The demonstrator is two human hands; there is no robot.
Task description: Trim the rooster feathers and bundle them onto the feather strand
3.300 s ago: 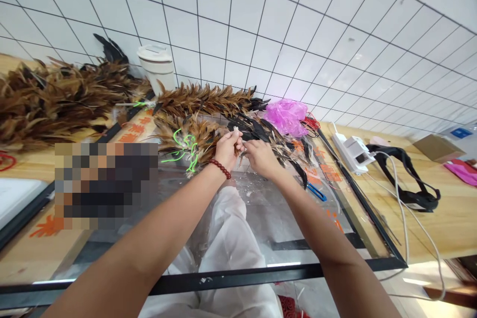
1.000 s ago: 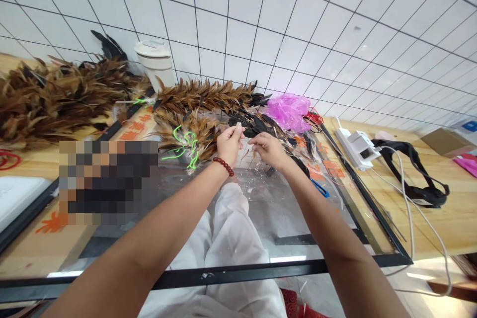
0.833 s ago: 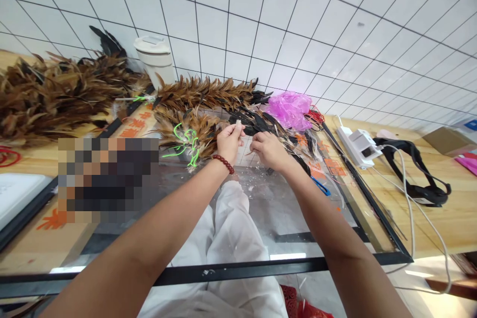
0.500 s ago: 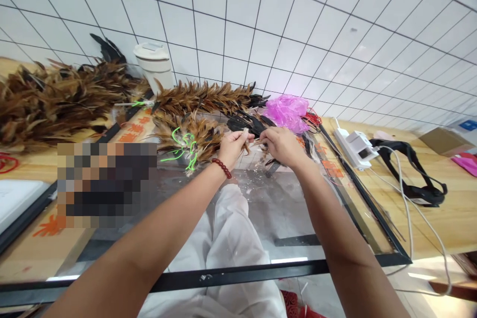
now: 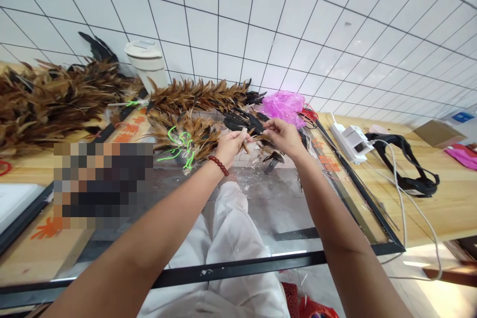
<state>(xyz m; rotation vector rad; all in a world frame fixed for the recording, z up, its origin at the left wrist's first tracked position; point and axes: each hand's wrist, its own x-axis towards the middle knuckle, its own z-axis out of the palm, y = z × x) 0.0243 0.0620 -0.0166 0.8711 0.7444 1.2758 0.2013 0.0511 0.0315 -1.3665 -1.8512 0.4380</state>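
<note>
My left hand (image 5: 231, 147), with a dark red bead bracelet (image 5: 218, 165) at its wrist, pinches a small brown feather (image 5: 246, 147) between thumb and fingers. Just to its right, my right hand (image 5: 285, 136) has its fingertips drawn together over loose feathers (image 5: 269, 148). Whatever sits between those fingertips is too small to make out. Behind both hands lie long black feathers (image 5: 238, 120). A brown feather bunch (image 5: 203, 131) with bright green ties (image 5: 182, 144) rests left of my left hand, and a brown feather garland (image 5: 197, 95) stretches behind it.
The glass tabletop has a black frame (image 5: 238, 267). A pink plastic bag (image 5: 283, 107) and red cord (image 5: 310, 114) lie at the back. A white lidded cup (image 5: 149, 67) stands near the tiled wall, beside a large feather pile (image 5: 55, 97). Right are a power strip (image 5: 350, 141) and black strap (image 5: 406, 159).
My right hand has lifted slightly and shifted a little away from my left hand, widening the gap between them. The left hand keeps its pinch. The whole view has shifted slightly.
</note>
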